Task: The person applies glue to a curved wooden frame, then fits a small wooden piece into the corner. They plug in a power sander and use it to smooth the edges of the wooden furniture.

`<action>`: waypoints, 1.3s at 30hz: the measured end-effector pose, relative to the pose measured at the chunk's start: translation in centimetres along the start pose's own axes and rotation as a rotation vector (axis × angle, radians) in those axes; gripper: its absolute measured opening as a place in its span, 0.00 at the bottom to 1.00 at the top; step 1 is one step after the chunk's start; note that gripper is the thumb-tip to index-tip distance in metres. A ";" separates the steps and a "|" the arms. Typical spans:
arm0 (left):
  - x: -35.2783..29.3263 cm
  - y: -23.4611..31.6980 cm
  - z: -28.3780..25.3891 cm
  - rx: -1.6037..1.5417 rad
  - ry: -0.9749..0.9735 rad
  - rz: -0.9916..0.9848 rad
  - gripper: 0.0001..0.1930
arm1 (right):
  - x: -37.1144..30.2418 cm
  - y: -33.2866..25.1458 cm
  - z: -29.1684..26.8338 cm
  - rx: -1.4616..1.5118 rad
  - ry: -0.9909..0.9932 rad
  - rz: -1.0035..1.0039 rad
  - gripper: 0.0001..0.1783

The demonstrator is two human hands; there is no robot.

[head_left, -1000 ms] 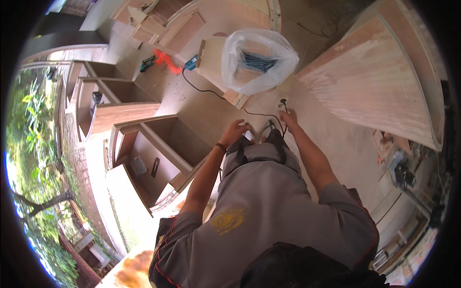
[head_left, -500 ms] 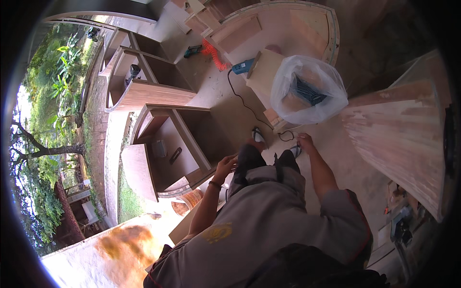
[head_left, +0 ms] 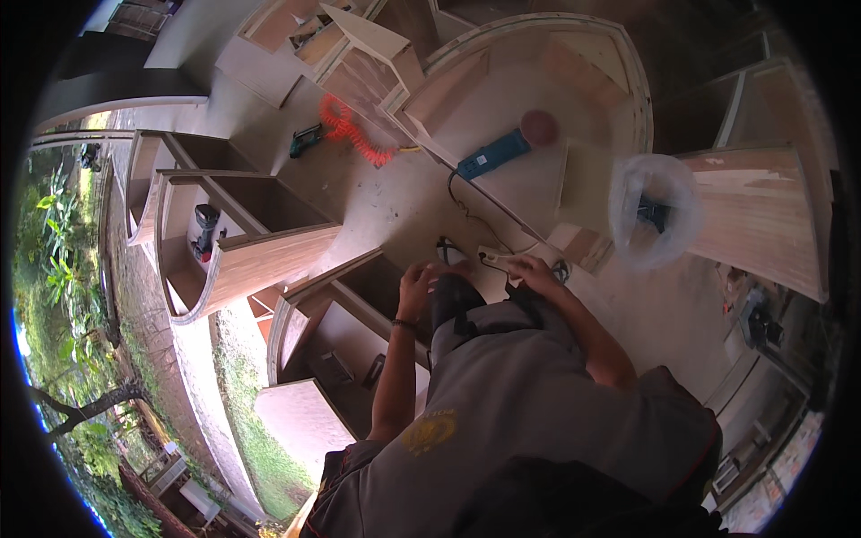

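I judge the left hand (head_left: 415, 290) loosely open, empty, the right hand (head_left: 535, 273) curled at a white socket (head_left: 492, 257), hold unclear; tugging the cord (head_left: 465, 211) beyond could drag the blue tool (head_left: 493, 154).

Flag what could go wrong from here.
The dark cord runs from the blue power tool toward the person's feet; a step might snag it and drag the tool. The right hand is at a small white piece, seemingly a socket; if it is live, careless contact could mean a shock. The coiled orange hose lies loose on the floor, a possible trip.
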State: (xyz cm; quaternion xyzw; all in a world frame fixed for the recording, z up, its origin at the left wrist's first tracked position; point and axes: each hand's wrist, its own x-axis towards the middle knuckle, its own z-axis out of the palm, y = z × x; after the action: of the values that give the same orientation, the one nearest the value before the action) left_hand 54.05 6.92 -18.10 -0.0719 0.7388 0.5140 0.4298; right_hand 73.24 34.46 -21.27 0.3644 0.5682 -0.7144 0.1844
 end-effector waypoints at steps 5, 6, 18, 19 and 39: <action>0.8 2.6 -10.0 -0.060 0.112 0.003 0.20 | 13.2 -12.3 3.8 0.512 0.706 -0.112 0.28; 1.0 3.1 -11.5 -0.046 0.117 0.018 0.20 | 16.8 -12.7 1.8 0.551 0.736 -0.030 0.35; 3.7 11.7 -13.2 0.337 -0.058 0.384 0.21 | 29.0 -15.3 -3.9 0.657 0.914 0.091 0.45; 3.1 13.5 -12.4 0.371 -0.104 0.377 0.21 | 28.1 -15.4 -3.5 0.718 0.859 0.008 0.42; 12.7 29.1 1.6 0.362 -1.151 0.062 0.25 | 4.9 -32.0 9.0 1.298 0.480 -0.576 0.28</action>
State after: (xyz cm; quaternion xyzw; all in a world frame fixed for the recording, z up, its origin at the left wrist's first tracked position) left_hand 31.11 25.95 -6.95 0.3137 0.4650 0.3485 0.7510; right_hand 45.52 35.82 -2.41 0.3827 0.1303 -0.8269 -0.3909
